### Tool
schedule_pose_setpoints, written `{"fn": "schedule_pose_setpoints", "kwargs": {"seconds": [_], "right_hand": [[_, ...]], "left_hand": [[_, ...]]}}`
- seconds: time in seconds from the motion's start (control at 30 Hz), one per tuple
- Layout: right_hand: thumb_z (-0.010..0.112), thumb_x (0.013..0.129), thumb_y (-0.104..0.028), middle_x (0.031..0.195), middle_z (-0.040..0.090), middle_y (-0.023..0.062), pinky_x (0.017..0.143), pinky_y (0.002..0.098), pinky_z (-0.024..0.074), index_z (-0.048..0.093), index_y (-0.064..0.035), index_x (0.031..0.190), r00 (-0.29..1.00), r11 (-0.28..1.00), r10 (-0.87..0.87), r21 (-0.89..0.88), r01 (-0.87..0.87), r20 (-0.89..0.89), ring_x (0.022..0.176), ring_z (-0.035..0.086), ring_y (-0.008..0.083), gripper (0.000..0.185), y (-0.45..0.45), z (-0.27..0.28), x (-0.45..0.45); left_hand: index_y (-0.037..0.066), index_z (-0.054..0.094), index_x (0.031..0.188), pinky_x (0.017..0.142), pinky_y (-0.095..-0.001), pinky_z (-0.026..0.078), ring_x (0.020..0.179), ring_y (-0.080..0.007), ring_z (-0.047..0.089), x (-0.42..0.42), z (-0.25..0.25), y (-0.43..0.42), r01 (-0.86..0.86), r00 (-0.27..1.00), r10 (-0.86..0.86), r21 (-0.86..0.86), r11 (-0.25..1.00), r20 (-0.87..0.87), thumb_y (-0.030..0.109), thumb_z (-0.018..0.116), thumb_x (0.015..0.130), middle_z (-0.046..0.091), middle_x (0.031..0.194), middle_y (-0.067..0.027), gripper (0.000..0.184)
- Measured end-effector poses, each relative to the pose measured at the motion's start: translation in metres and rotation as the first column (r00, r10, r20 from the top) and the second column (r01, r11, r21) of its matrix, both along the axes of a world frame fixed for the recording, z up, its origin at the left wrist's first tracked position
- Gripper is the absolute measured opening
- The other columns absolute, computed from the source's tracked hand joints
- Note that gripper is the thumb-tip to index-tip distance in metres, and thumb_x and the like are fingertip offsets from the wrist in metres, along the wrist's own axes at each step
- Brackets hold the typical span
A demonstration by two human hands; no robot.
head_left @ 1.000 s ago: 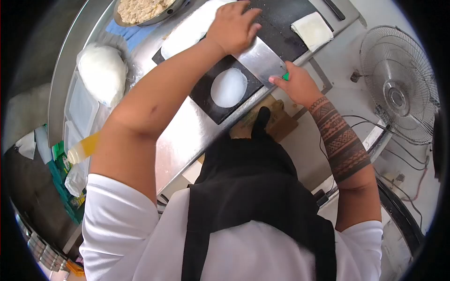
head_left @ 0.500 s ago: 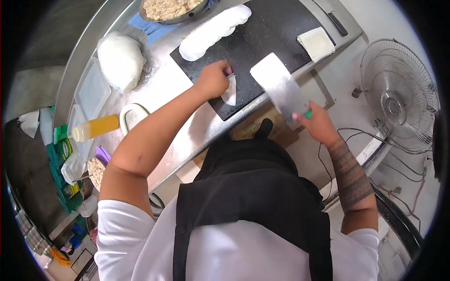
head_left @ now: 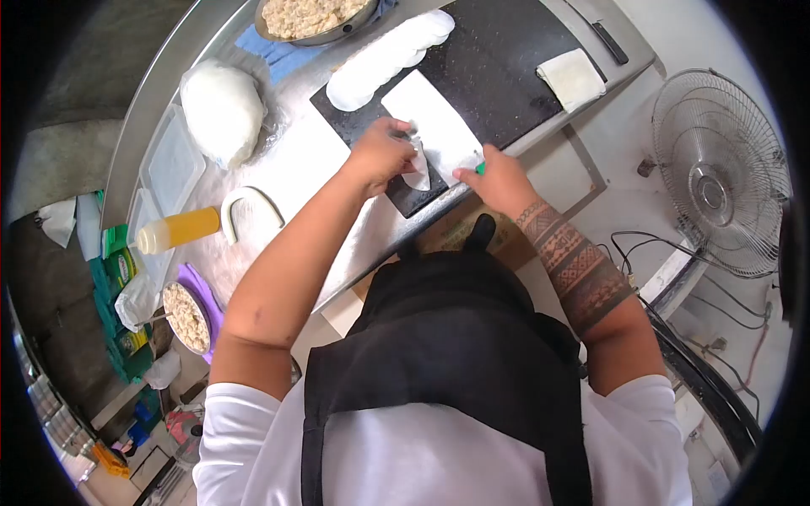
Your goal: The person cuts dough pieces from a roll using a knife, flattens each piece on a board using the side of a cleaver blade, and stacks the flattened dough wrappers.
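Observation:
My right hand (head_left: 501, 180) is closed round the green handle of a cleaver (head_left: 434, 118), whose broad shiny blade lies over the near part of a black board (head_left: 498, 63). Close to the blade's left edge, my left hand (head_left: 384, 158) pinches a thin white dough wrapper (head_left: 419, 174) at the board's near left corner. The fingertips partly hide the wrapper. Beyond both hands, a row of overlapping round white wrappers (head_left: 388, 61) stretches along the board's far left side.
A folded cloth (head_left: 572, 79) and a black-handled knife (head_left: 609, 44) lie at right. Left are a bag of white dough (head_left: 221, 112), a curved white strip (head_left: 246, 202), a yellow-liquid bottle (head_left: 179, 230) and a bowl of filling (head_left: 186, 316). A larger filling bowl (head_left: 312, 18) stands behind. A fan (head_left: 710, 190) is right.
My right hand has swung the cleaver left, from beyond the board's near edge to beside my left hand. My left hand stays at the wrapper, its fingers slightly shifted.

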State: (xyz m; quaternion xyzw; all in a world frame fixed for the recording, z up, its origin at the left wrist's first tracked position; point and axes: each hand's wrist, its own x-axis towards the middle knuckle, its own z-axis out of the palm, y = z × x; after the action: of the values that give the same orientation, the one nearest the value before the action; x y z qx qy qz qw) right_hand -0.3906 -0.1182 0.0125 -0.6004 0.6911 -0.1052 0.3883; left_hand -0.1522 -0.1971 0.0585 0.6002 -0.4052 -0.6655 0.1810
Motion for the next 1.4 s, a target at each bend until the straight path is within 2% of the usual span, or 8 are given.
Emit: {"fn": "schedule_pose_setpoints", "kwargs": {"seconds": [0.3,0.53,0.7,0.8,1.0,1.1,1.27,1.4], "right_hand": [[0.078,0.097,-0.047,0.107,0.074,0.0299,0.093,0.0565,0.0560,0.062,0.0027,0.112,0.984,0.976,0.159,0.138,-0.169,0.079,0.107,0.072,0.0486,0.055,0.082,0.015,0.011],[0.080,0.095,-0.046,0.105,0.074,0.0292,0.089,0.0548,0.0557,0.063,0.0042,0.112,0.987,0.997,-0.042,0.075,0.030,0.153,0.102,0.072,0.0486,0.056,0.105,0.001,-0.030],[0.083,0.094,-0.040,0.106,0.075,0.0262,0.089,0.0500,0.0570,0.068,0.0050,0.117,0.978,0.983,-0.180,-0.017,0.183,0.107,0.100,0.073,0.0428,0.053,0.103,0.004,-0.075],[0.085,0.094,-0.036,0.108,0.076,0.0240,0.091,0.0466,0.0569,0.070,0.0047,0.116,0.960,0.968,-0.247,-0.018,0.252,0.134,0.103,0.075,0.0377,0.049,0.108,0.010,-0.087],[0.085,0.093,-0.041,0.106,0.076,0.0254,0.088,0.0489,0.0577,0.069,0.0037,0.114,0.929,0.947,-0.315,0.000,0.321,0.195,0.099,0.075,0.0420,0.052,0.125,0.016,-0.074],[0.085,0.092,-0.042,0.104,0.076,0.0262,0.087,0.0501,0.0577,0.068,0.0033,0.112,0.925,0.943,-0.332,0.045,0.329,0.186,0.099,0.074,0.0445,0.052,0.132,-0.001,-0.075],[0.084,0.093,-0.038,0.104,0.076,0.0254,0.086,0.0491,0.0578,0.068,0.0029,0.114,0.934,0.958,-0.281,0.008,0.287,0.221,0.098,0.075,0.0434,0.048,0.128,-0.004,-0.081],[0.080,0.098,-0.027,0.101,0.077,0.0205,0.083,0.0459,0.0577,0.068,0.0021,0.117,0.936,0.985,-0.135,-0.062,0.164,0.326,0.094,0.074,0.0362,0.037,0.097,0.022,-0.058]], "left_hand": [[0.000,0.057,0.141,0.089,-0.0369,0.061,0.100,-0.0201,0.069,0.062,0.014,0.031,0.072,0.989,-0.072,-0.001,0.997,0.127,-0.001,0.072,0.096,0.066,0.112,-0.0113,0.047],[-0.001,0.059,0.141,0.083,-0.0308,0.058,0.095,-0.0162,0.067,0.063,0.064,0.045,0.192,0.940,-0.111,-0.233,0.953,0.322,-0.003,0.072,0.091,0.066,0.111,-0.0088,0.052],[0.002,0.060,0.142,0.077,-0.0284,0.056,0.092,-0.0131,0.066,0.013,0.102,-0.022,0.212,0.969,-0.119,-0.481,0.850,0.217,0.000,0.074,0.094,0.065,0.109,-0.0061,0.050],[-0.003,0.060,0.137,0.074,-0.0315,0.059,0.088,-0.0164,0.068,-0.030,0.108,-0.092,0.018,0.994,-0.078,-0.596,0.803,-0.076,0.002,0.080,0.089,0.065,0.104,-0.0080,0.052],[-0.001,0.061,0.141,0.086,-0.0353,0.060,0.096,-0.0222,0.072,-0.102,0.041,-0.215,-0.213,0.968,0.119,-0.473,0.855,-0.221,0.005,0.077,0.092,0.070,0.111,-0.0136,0.052],[-0.001,0.068,0.134,0.089,-0.0348,0.059,0.101,-0.0228,0.074,-0.098,-0.047,-0.253,0.061,0.902,0.230,-0.636,0.770,0.365,0.008,0.076,0.090,0.075,0.115,-0.0168,0.045],[0.001,0.072,0.129,0.097,-0.0373,0.058,0.109,-0.0251,0.076,-0.041,-0.061,-0.174,-0.011,0.915,0.359,-0.880,0.475,0.183,0.014,0.072,0.093,0.078,0.121,-0.0158,0.038],[0.003,0.074,0.123,0.086,-0.0382,0.061,0.101,-0.0278,0.075,0.052,-0.043,-0.038,-0.036,0.834,0.429,-0.742,0.670,0.348,0.015,0.075,0.095,0.077,0.114,-0.0152,0.031]]}}
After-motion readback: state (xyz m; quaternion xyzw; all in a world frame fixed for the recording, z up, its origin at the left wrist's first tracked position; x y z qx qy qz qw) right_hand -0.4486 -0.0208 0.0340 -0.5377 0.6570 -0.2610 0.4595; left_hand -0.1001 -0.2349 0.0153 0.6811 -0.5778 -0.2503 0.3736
